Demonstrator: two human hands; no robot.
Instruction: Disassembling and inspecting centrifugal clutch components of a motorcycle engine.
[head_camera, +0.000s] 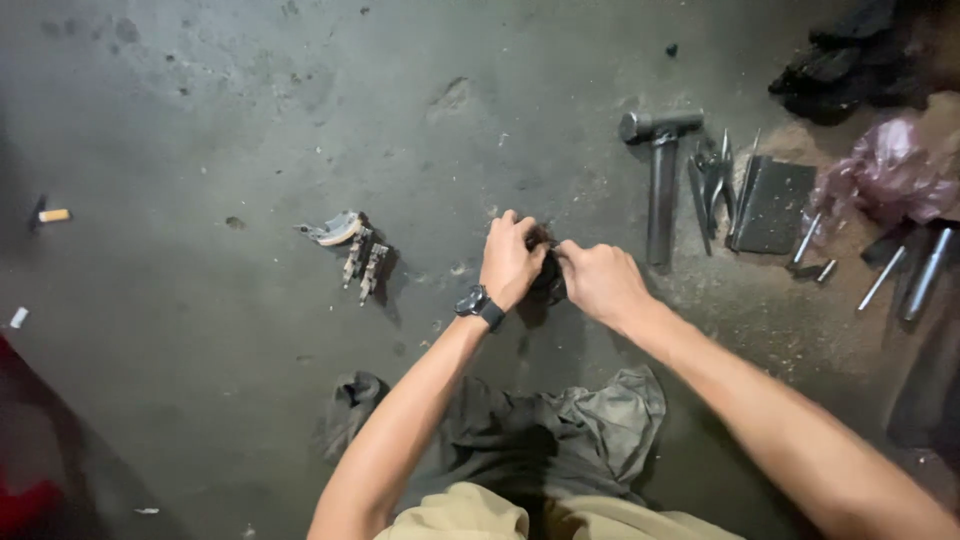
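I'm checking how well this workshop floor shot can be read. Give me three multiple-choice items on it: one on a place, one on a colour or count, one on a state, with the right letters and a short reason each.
1. Where does the hammer lie?
A. To the right of both hands
B. Beside the rag
C. Left of the small metal parts

2. What colour is the crumpled plastic bag?
A. Green
B. Pink
C. Yellow

3. What are the hands doing?
A. Both rest flat on the floor
B. One lifts the hammer
C. Both close on a small dark part

Answers:
1 A, its head and handle lie on the concrete floor past the right hand.
2 B, it shows pale pink at the right edge.
3 C, the left hand and the right hand meet around the small dark part.
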